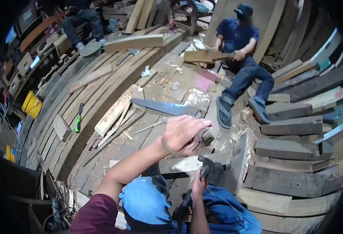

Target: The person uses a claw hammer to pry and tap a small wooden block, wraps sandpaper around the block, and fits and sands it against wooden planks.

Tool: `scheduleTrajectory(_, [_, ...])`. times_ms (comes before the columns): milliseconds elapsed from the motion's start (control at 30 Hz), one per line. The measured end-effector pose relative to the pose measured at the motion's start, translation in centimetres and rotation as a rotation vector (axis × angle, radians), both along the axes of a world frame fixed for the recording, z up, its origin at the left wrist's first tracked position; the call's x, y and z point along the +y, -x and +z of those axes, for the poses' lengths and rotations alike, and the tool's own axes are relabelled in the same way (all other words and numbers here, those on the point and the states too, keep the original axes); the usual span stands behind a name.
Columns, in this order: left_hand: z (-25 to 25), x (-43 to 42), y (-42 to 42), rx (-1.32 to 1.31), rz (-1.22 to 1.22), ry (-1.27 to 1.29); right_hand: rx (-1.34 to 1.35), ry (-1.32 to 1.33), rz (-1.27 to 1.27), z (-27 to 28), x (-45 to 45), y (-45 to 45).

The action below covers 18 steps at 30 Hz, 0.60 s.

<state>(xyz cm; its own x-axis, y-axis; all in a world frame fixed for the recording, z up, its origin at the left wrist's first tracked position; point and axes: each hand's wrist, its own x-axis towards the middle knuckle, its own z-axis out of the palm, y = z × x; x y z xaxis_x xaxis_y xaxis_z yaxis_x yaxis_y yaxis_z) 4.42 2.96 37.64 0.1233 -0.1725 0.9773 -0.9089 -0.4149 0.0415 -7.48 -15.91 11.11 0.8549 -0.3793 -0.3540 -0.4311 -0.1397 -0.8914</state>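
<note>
The left hand (180, 134) is curled around a short, thick, dark-ended piece (207, 137), with the thumb along its upper side; what the piece is made of, I cannot tell. It is held out in front, above the wooden floor (140, 138). The right hand (198, 184) is closed around a hammer (205, 168), its head up and near the left hand, apart from the piece. A pale plank (176, 165) lies below the left hand.

The step in hand looks like handling the piece with the hammer at the ready; no blow is landing. If one is to follow, the next move calls for a steady surface under the work and the left fingers kept out of the hammer's path.

Beyond the left hand, a handsaw (163, 107) lies among wood scraps, its handle end nearest. Farther off, a seated co-worker (237, 43) holds a wooden board (198, 57). A green-handled tool (78, 123) rests on the heavy beams (97, 103) to the left.
</note>
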Motion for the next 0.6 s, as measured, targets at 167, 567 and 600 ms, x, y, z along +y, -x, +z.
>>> scheduleTrajectory(167, [-4.9,-0.8,-1.6,0.212,-0.060,-0.047,0.039,0.023,0.021,-0.8,-0.4,-0.5])
scheduleTrajectory(567, [-33.4,-6.7,1.6,1.145,0.123,-0.754,0.319,-0.058,-0.160,0.9,-1.5,-0.8])
scheduleTrajectory(600, [-36.8,-6.6,2.4,1.030,0.200,-0.790,0.291,-0.075,-0.177,0.5,-1.6,-0.6])
